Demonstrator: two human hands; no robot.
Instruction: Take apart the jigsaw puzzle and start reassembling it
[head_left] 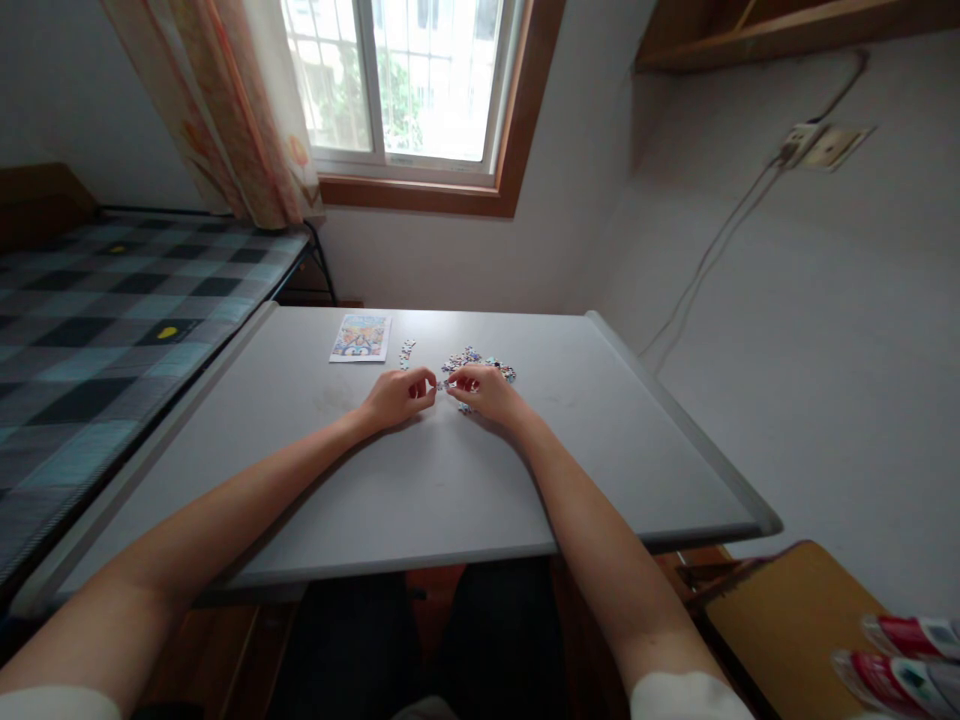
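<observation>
Both my hands rest near the far middle of a grey table [420, 490], fingertips almost meeting. My left hand [397, 397] is curled in a pinch, and my right hand [484, 390] is pinched too; a small puzzle piece [442, 384] sits between their fingertips. Just beyond the right hand lies a heap of loose colourful puzzle pieces [480, 362]. A few joined pieces [406, 351] lie a little to the left. A colourful picture card [361, 337] lies flat further left.
A bed with a checked blue and black cover [97, 320] runs along the table's left side. A window [412, 80] with a curtain [225, 110] is behind. A wooden stool [787, 610] and red-white packages [907, 655] sit at the lower right.
</observation>
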